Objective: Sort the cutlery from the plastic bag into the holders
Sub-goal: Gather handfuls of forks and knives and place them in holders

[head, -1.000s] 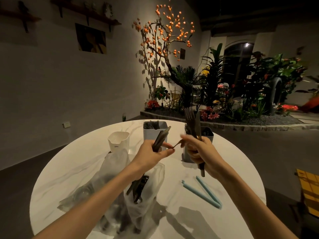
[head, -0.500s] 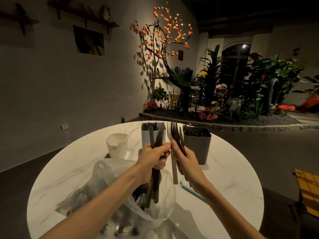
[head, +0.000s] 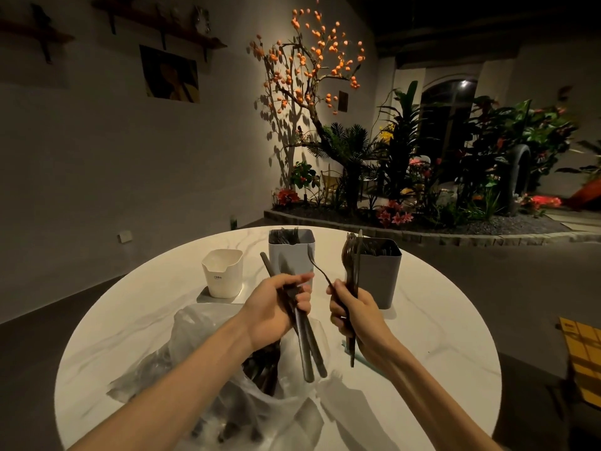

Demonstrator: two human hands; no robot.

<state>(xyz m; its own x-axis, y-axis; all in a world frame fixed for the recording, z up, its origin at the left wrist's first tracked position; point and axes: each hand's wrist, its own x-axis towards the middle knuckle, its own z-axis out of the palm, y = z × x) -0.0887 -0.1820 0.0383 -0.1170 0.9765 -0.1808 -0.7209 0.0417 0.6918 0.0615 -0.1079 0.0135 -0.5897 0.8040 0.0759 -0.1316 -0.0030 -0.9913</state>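
While left hand [head: 276,307] grips dark handles and right hand [head: 354,310] clutches forks [head: 351,255] — keep tines together, lower straight into grey holder [head: 379,275].

White marbled table [head: 422,336], white holder [head: 222,275], grey holder [head: 379,275], dark cutlery [head: 307,346]

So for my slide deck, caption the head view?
Left hand and right hand grip dark cutlery above the plastic bag, before three holders.
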